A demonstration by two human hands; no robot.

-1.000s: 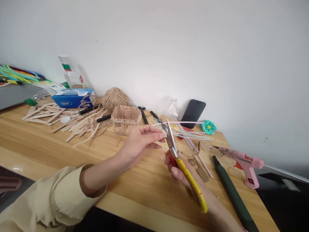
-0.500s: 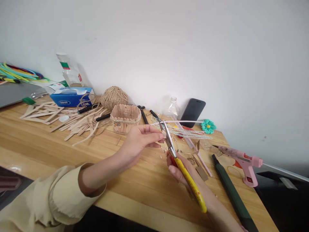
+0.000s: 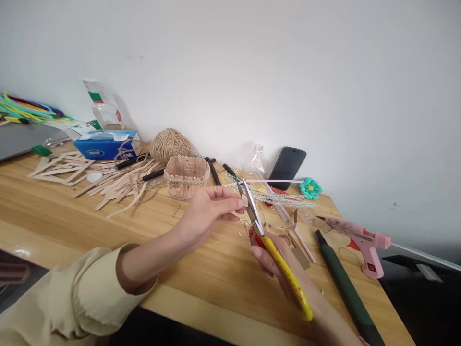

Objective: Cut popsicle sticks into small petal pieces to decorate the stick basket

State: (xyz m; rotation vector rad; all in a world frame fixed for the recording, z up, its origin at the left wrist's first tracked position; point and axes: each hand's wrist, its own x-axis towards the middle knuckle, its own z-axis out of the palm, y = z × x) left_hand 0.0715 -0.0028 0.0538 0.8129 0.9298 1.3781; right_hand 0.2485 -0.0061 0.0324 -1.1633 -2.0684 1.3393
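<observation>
Room: a plain white wall behind a wooden desk.
Left hand: fingers pinched together on a small piece at the scissor blades, too small to identify.
Right hand: closed around the yellow handles of the scissors, blades slightly parted and pointing up beside the left fingertips.
Behind the hands: a small stick basket, a twine ball, loose wooden sticks, a tissue box.
Right side: a phone leaning on the wall, a pink glue gun.

The table is smooth varnished wood; the scissors have shiny metal blades and glossy yellow, probably plastic, handles; the twine ball looks rough.
</observation>
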